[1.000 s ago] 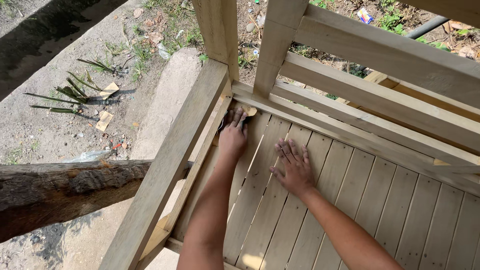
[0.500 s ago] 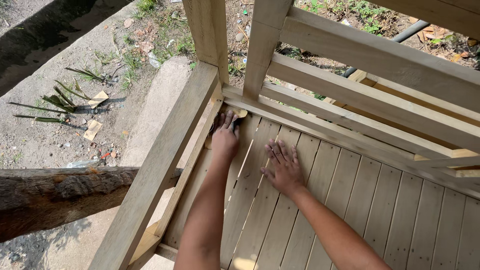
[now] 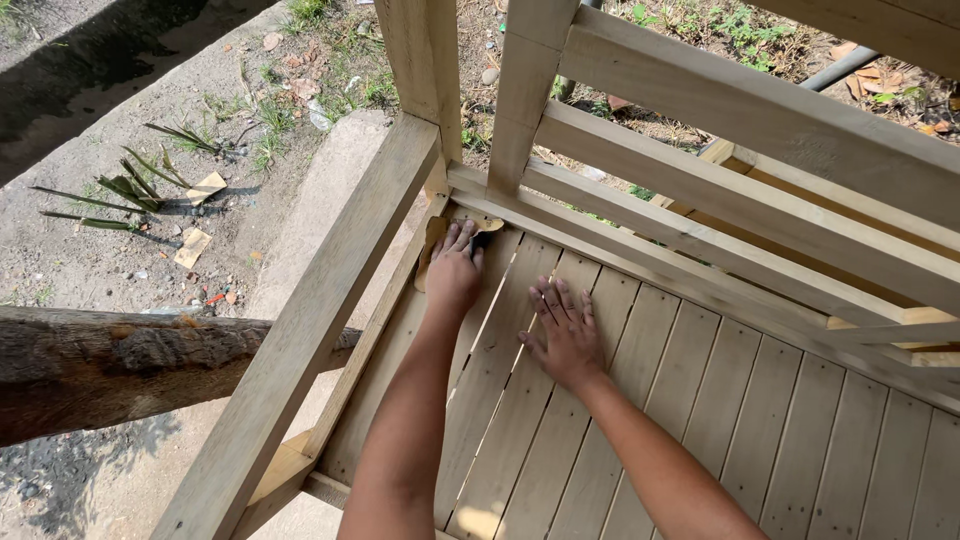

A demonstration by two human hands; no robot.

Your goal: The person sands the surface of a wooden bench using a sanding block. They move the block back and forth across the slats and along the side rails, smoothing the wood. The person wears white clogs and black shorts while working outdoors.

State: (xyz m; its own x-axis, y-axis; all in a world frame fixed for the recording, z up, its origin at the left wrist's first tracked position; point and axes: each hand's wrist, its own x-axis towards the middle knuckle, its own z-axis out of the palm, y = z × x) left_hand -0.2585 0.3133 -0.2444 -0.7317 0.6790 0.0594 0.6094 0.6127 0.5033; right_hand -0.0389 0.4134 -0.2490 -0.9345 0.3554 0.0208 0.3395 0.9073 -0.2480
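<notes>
In the centre of the frame, the right hand lies flat with fingers spread on the pale wooden slats, grasping nothing. Just beyond, upper left of it, the left hand presses a tan sandpaper sheet into the corner by the frame beam.

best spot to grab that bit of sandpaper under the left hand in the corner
Probably the tan flap of the sandpaper that curls out past the left hand, toward the side rail. It lies flat on the slats, tight in the corner, so come from above and pinch that free edge. The right hand rests flat on the slats beside it.
</notes>
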